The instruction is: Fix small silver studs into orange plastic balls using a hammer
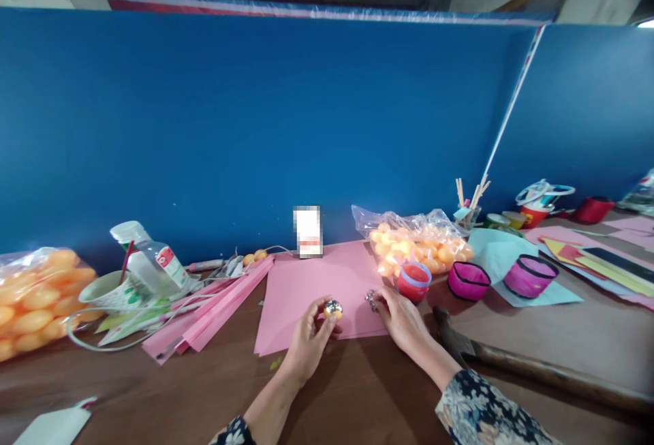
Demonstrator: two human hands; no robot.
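My left hand (308, 339) pinches a small orange ball with shiny silver decoration (332, 309) over a pink paper sheet (317, 281). My right hand (401, 315) rests on the sheet's right edge, its fingertips closed on a small silvery piece (370, 298). A red cup with a blue rim (413, 281) stands just beyond the right hand, in front of a clear bag of orange balls (416, 244).
Two magenta cups (469, 280) (529, 275) sit to the right on pale blue paper. Pink paper strips (214, 309), a plastic bottle (153, 261), a paper cup (110, 289) and another bag of orange balls (30, 295) lie left. A blue partition (255, 125) stands behind.
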